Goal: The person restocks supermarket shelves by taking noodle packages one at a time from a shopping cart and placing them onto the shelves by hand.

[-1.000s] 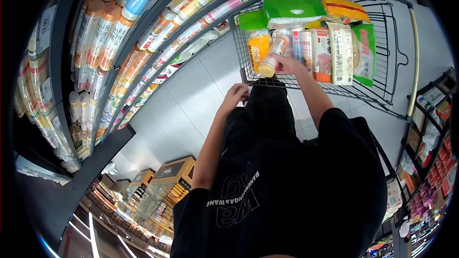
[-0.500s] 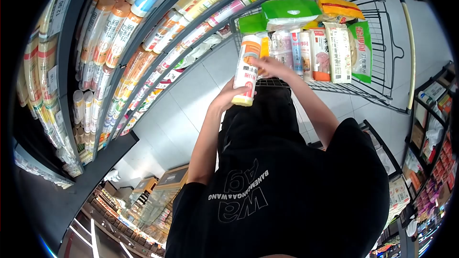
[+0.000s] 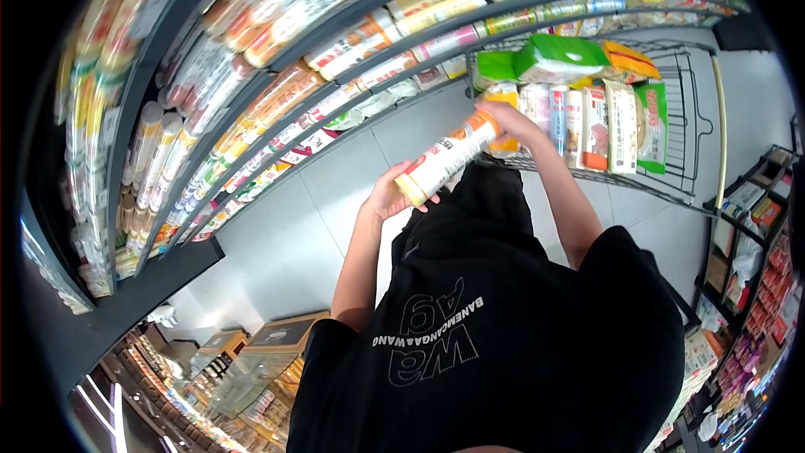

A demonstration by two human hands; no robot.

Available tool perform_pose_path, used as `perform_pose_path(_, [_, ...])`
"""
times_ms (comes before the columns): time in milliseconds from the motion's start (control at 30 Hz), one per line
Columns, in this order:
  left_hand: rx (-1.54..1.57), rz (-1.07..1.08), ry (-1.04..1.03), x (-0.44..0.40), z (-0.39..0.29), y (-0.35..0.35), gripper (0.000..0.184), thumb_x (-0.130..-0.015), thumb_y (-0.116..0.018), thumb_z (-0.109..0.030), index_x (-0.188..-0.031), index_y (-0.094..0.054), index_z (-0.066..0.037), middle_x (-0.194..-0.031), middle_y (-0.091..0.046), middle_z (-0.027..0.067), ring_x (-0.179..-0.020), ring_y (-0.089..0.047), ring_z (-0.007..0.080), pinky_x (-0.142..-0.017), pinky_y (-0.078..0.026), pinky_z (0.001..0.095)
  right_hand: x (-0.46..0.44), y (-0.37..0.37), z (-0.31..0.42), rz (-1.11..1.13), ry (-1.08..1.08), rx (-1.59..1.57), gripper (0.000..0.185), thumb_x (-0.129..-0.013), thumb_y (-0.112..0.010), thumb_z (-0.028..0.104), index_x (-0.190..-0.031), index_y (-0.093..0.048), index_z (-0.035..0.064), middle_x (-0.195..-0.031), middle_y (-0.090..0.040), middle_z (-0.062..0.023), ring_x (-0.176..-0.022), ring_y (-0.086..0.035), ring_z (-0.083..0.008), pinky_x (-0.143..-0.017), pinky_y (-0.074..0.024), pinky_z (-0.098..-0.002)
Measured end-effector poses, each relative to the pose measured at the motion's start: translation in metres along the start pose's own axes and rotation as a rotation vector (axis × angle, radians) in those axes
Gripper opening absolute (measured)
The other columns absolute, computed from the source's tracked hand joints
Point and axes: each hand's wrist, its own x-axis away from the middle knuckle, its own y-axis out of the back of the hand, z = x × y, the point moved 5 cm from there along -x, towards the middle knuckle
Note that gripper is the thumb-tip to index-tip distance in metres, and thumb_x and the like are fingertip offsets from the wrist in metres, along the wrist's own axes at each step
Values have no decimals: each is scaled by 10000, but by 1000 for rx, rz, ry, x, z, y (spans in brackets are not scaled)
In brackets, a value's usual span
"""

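Note:
A cylindrical pack of dried noodles [image 3: 446, 159], white with an orange end and a pale yellow end, is held slanted in front of my body. My left hand [image 3: 388, 191] closes around its lower, yellow end. At the upper, orange end, my right hand [image 3: 510, 124] grips it near the cart's edge. Just beyond is the wire shopping cart [image 3: 700, 130], loaded with a green bag [image 3: 560, 57], an orange-yellow bag [image 3: 629, 63], a green-edged bag [image 3: 651, 127] and several upright packs, including a white one [image 3: 620, 126].
Shelves [image 3: 335, 75] packed with rolled noodle packs curve along the left and far side. Pale floor tiles [image 3: 335, 193] lie between shelf and cart. Another dark rack [image 3: 738, 226] with goods stands at the right; glass-sided display bins [image 3: 251, 361] are at the lower left.
The noodle pack has tilted from near upright to a slant, its orange end toward the right. My right hand has moved from its side to that end. The view has shifted.

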Motion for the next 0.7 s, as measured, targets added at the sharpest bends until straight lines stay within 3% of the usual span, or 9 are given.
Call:
perform_pose_path(33, [-146,-58,-27,15,-9,5,671,-939,-520,-468,-1434,-358,-45,-1216,-584,201,-905,-671,324,-672,-610,409,10,-13,5,39,-5,20,477,-923,-457,485,-1052,-620,56,-808,-682,-86,-565,-651,-160,-436,-522,-288])
perform_pose_path(67, [-269,-145,-65,30,-11,24,669,-928,-548,-467,-1422,-371,-53,-1200,-588,185,-906,-668,306,-677,-608,404,21,-26,6,46,-89,101,491,-939,-412,510,-1007,-672,99,-803,-683,-15,-513,-594,-106,-387,-430,-233])
perform_pose_path(133, [-511,-324,-147,54,-14,70,665,-906,-604,-463,-1400,-397,-69,-1169,-595,154,-906,-664,269,-687,-604,395,3,-53,-13,21,-94,164,520,-945,-380,509,-997,-670,80,-696,-658,-29,-398,-480,-86,-335,-344,-226])
perform_pose_path(233, [-402,-602,-187,87,-6,123,622,-864,-663,-488,-1255,-485,-39,-1033,-626,119,-784,-660,205,-576,-550,297,13,-117,0,146,-156,187,569,-944,-372,514,-1010,-664,30,-558,-597,-66,-318,-338,-85,-302,-275,-232])
perform_pose_path(300, [-362,-731,-238,103,-3,148,626,-868,-620,-545,-1199,-518,-24,-906,-659,89,-655,-649,173,-486,-478,241,12,-148,5,114,-148,282,613,-935,-360,549,-996,-675,27,-563,-604,-76,-336,-370,-90,-313,-277,-239])
perform_pose_path(433, [-356,-695,-215,133,-12,181,599,-917,-483,-576,-1181,-527,-40,-848,-675,76,-608,-646,142,-435,-438,224,11,-193,23,118,-195,456,675,-924,-320,609,-1006,-682,45,-570,-596,-58,-363,-368,-82,-341,-295,-239])
perform_pose_path(567, [-400,-635,-253,137,-37,184,618,-911,-492,-583,-1185,-523,-30,-873,-670,73,-625,-653,144,-439,-440,228,3,-199,36,119,-209,357,657,-930,-365,620,-1048,-668,50,-578,-579,-60,-343,-281,-52,-326,-228,-205])
perform_pose_path(667, [-443,-614,-285,120,-62,202,656,-886,-553,-585,-1190,-491,-7,-906,-649,91,-670,-655,169,-481,-490,266,-6,-191,56,115,-184,262,656,-918,-440,648,-1049,-664,45,-609,-600,-50,-365,-292,-42,-333,-234,-205])
perform_pose_path(700, [-493,-637,-313,112,-72,207,566,-916,-543,-565,-1123,-548,-38,-858,-652,63,-663,-643,143,-487,-474,266,-12,-188,63,124,-113,204,598,-924,-489,603,-1068,-668,51,-594,-600,-49,-336,-332,-51,-315,-241,-205])
